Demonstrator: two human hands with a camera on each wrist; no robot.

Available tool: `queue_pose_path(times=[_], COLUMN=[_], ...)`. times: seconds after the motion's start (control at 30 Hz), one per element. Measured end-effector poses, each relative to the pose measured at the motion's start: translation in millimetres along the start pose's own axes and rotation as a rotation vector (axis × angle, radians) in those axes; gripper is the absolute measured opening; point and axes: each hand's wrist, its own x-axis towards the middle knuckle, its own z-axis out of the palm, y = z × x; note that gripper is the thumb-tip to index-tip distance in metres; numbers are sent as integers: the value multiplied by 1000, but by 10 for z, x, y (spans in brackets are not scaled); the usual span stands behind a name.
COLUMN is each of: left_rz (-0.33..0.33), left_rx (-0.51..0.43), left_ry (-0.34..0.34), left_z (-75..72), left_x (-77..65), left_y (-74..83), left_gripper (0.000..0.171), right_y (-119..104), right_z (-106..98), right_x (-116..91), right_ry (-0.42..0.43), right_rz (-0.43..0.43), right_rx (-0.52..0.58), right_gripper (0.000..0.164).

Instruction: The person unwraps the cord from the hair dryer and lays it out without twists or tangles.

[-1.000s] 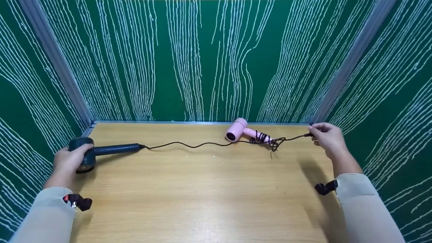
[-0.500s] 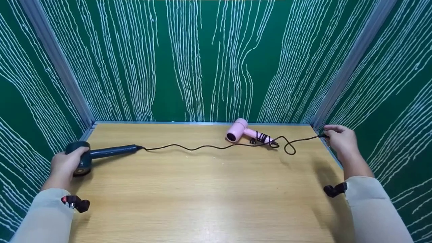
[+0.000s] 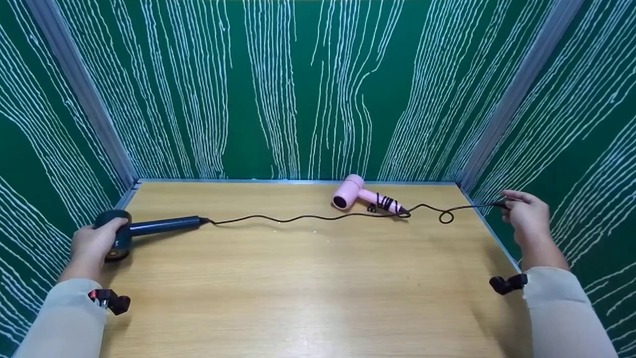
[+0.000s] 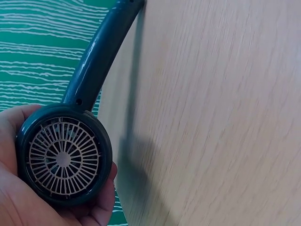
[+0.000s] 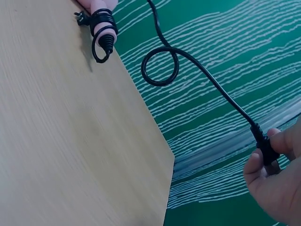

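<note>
A dark teal hair dryer (image 3: 164,226) is held at the left of the table, its handle pointing right. My left hand (image 3: 92,243) grips it round the head; the left wrist view shows the round vent grille (image 4: 63,158) and fingers wrapped about the body. From the handle's end a black cord (image 3: 303,217) stretches across to the right, with one small loop in it near the right edge. My right hand (image 3: 529,219) pinches the plug (image 5: 266,149) at the cord's end between thumb and fingers, out past the table's right edge.
A pink hair dryer (image 3: 349,191) lies at the back of the wooden table (image 3: 298,288), its own black cord wound round the handle. The stretched cord passes close by that handle's end. Green walls (image 3: 258,89) with white lines enclose three sides.
My right hand has moved right, past the table edge, drawing the plug along. The cord's tangle has opened into one small loop. The left hand has shifted slightly left with the teal hair dryer.
</note>
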Motion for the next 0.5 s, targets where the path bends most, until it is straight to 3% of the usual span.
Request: queue_pose_path(times=[0.27,0.37,0.5], left_rz=[6,-1,-7], left_rx=[15,14,6], left_ry=[20,20,17], left_z=[-5,-9,-12], left_x=[8,9,23], left_y=[-11,-17,-33], left_gripper=[118,118,118], right_y=[65,84,89], right_z=[-32,-30,-70], right_x=[35,33,16], right_ry=[32,28,9], right_rz=[-76,-93,-71], right_rx=[-317,-371,-354], right_gripper=[47,50,50])
